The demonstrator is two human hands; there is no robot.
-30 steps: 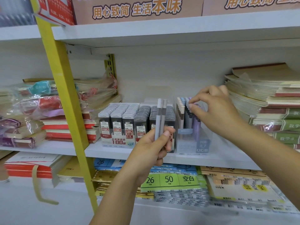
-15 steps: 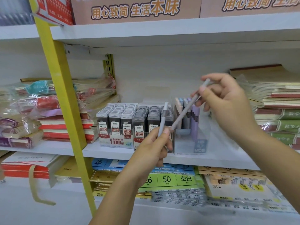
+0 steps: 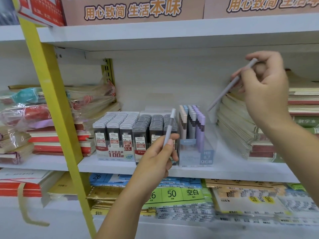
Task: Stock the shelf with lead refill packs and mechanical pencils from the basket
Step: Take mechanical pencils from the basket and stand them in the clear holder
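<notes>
**A pencil in each hand at the shelf**

The left hand (image 3: pixel 155 157) curls thumb and fingers round the lower end of a grey mechanical pencil (image 3: pixel 170 126), held almost upright in front of the lead refill packs (image 3: pixel 120 128). The right hand (image 3: pixel 264 90), raised well apart from it, pinches a second pencil (image 3: pixel 229 87) near its top. This one slants down to the left, its tip near the upper right of the clear pencil box (image 3: pixel 207 156). The box stands on the white shelf (image 3: pixel 224 169) just beside the packs, with pastel pencils upright in it. Leaning notebooks (image 3: pixel 238 125) crowd its right side; a yellow upright (image 3: pixel 57 118) crosses the left.
</notes>
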